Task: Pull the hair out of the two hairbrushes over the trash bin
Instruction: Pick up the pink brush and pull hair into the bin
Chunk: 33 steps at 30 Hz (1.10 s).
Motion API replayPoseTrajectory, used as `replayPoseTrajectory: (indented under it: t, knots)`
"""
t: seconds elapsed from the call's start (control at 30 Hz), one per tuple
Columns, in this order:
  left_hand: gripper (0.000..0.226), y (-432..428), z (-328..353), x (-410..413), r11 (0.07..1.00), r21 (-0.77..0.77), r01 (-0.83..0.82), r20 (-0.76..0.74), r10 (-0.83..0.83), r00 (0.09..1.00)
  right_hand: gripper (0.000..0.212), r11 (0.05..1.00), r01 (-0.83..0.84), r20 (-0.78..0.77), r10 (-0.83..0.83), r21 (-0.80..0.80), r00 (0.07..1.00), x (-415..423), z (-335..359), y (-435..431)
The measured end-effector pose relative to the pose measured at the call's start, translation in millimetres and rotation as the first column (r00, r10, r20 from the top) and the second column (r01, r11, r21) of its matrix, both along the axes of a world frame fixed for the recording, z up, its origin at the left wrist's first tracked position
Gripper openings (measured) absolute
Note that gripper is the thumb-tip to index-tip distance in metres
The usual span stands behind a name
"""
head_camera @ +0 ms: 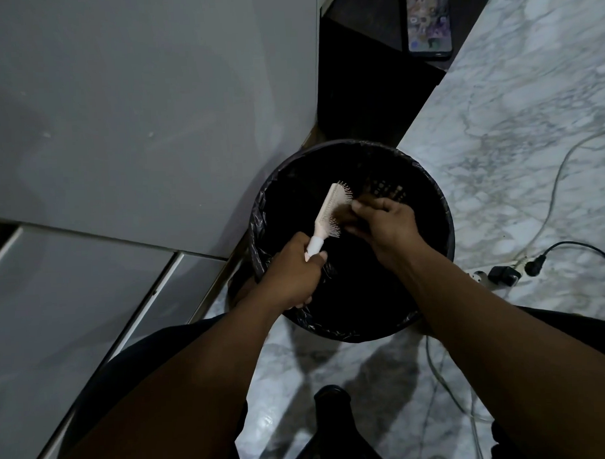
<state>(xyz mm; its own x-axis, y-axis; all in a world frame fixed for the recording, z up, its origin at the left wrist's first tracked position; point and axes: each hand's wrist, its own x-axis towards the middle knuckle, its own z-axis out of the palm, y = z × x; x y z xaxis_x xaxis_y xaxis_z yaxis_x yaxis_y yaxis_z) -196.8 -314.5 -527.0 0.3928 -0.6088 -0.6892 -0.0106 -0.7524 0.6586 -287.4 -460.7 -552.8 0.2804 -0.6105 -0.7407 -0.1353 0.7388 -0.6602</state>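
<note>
A pale pink hairbrush [329, 207] with a white handle is held tilted over the black trash bin [434, 204], which is lined with a dark bag. My left hand [296, 274] is closed around the brush handle. My right hand [385, 223] pinches at the bristles on the brush's right side, fingers bunched on dark hair there. The inside of the bin is dark; a perforated wall patch shows at its far side. Only one brush is in view.
A grey cabinet front [135, 108] stands left of the bin. A phone [428, 19] lies on a dark shelf at the top. Cables and a power strip with plugs [501, 274] lie on the marble floor at right. A dark stool part [331, 400] is at the bottom.
</note>
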Motion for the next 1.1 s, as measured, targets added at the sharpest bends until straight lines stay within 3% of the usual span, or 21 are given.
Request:
replayPoseTrajectory:
  t: [0.07,0.1,0.17,0.23,0.3,0.33,0.4,0.47,0.53,0.57,0.63,0.67,0.77,0.87,0.93,1.1]
  knots:
    - [0.010,-1,-2,0,0.999,0.001,-0.033,-0.018,0.033,0.999,0.012,0.988,0.091,0.060,-0.100,0.126,0.993,-1,1,-1]
    - [0.009,-1,-2,0,0.999,0.009,-0.038,-0.014,0.038,0.999,0.020,0.989,0.060,0.079,-0.070,0.133,0.994,-1,1,-2]
    - [0.009,0,-2,0,0.999,0.022,-0.028,0.006,0.028,1.000,0.038,0.987,-0.158,0.079,0.158,-0.010,0.984,1,7,1]
    - [0.009,0,-1,0,1.000,0.020,-0.023,0.024,0.022,0.999,0.053,0.826,-0.465,-0.100,0.459,-0.318,0.883,2,11,6]
    - [0.009,0,-1,0,1.000,0.013,-0.021,0.026,0.021,0.999,0.052,0.592,-0.642,-0.371,0.525,-0.488,0.766,2,9,10]
    - [0.009,0,-1,0,1.000,0.013,-0.018,0.023,0.018,1.000,0.045,0.546,-0.661,-0.438,0.495,-0.515,0.750,2,7,12]
    - [0.009,1,-2,-1,1.000,0.016,-0.014,0.015,0.013,1.000,0.023,0.572,-0.616,-0.436,0.435,-0.542,0.788,1,3,13]
    - [0.009,0,-2,-1,1.000,0.019,-0.021,-0.002,0.021,1.000,0.012,0.748,-0.468,-0.306,0.359,-0.470,0.881,1,2,11]
    - [0.009,-2,-1,-1,0.999,0.013,-0.042,-0.025,0.042,0.999,0.009,0.939,-0.237,-0.103,0.217,-0.248,0.971,0,5,7]
    - [0.010,-3,0,-1,0.999,0.007,-0.051,-0.043,0.051,0.998,0.009,0.990,-0.101,-0.005,0.101,-0.102,0.995,0,8,4]
    - [0.011,-4,0,-1,0.998,0.011,-0.062,-0.065,0.062,0.996,0.015,0.987,0.085,0.100,-0.100,0.137,0.990,-2,11,0]
    - [0.012,-4,-1,-1,0.998,0.021,-0.062,-0.062,0.063,0.996,0.018,0.980,0.086,0.111,-0.108,0.180,0.988,-3,11,0]
    - [0.011,-2,-2,-1,0.998,0.031,-0.057,-0.033,0.058,0.998,0.034,0.990,-0.118,0.085,0.111,0.080,0.990,3,14,2]
    - [0.010,-1,0,-2,1.000,0.005,-0.009,-0.016,0.010,1.000,0.053,0.890,-0.390,-0.178,0.355,-0.236,0.918,11,15,7]
    - [0.012,-1,1,-4,1.000,-0.007,0.010,-0.013,-0.010,1.000,0.051,0.788,-0.494,-0.377,0.359,-0.368,0.854,13,14,9]
    - [0.011,-1,3,-4,1.000,-0.027,0.012,-0.002,-0.012,1.000,0.028,0.830,-0.401,-0.425,0.224,-0.389,0.877,14,8,6]
